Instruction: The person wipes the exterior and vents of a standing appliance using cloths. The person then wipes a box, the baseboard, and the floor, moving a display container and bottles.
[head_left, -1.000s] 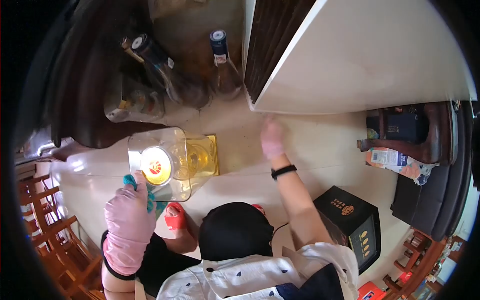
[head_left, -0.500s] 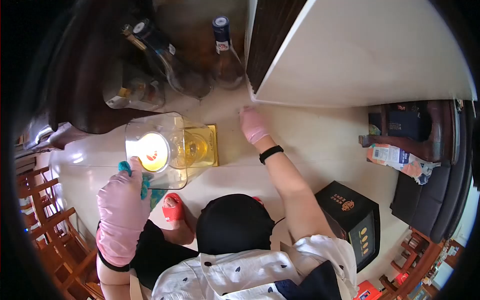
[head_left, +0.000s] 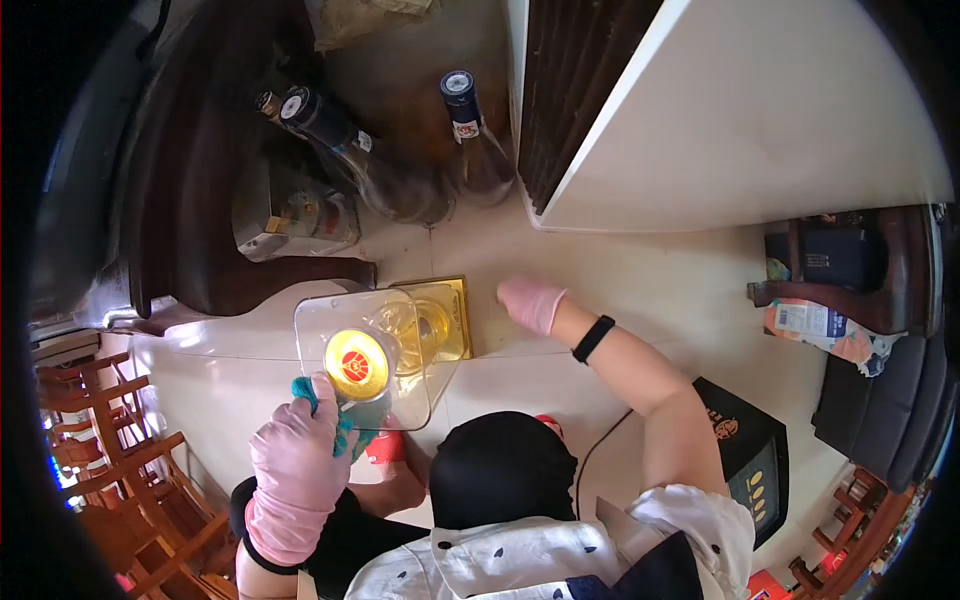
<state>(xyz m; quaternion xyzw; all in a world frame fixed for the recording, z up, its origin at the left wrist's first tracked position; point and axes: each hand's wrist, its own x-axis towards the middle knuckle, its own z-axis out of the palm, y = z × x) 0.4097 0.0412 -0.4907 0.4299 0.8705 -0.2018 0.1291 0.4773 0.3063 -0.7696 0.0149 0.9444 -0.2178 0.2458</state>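
My left hand [head_left: 298, 465], in a pink glove, grips a teal cloth [head_left: 344, 438] and presses it to the near left side of a clear display box [head_left: 420, 345]. Inside the box is a bottle with a round gold and red top [head_left: 356, 367]. A gold base [head_left: 458, 318] shows at the box's far end. My right hand [head_left: 533, 303], also in a pink glove, hangs above the floor to the right of the box, apart from it. Its fingers look curled in, with nothing visible in them; the fingertips are partly hidden.
Behind the box stand several glass bottles [head_left: 480, 165] and a boxed bottle [head_left: 310, 220], beside a dark carved wooden leg [head_left: 290, 272]. A white panel [head_left: 690, 130] rises at upper right. A black box [head_left: 765, 450] is by my right arm; wooden chairs [head_left: 120, 440] are at left.
The whole view has shifted, so most things sit lower and further right. The display box and my left hand have come slightly nearer to my body. My right hand has drawn back a little.
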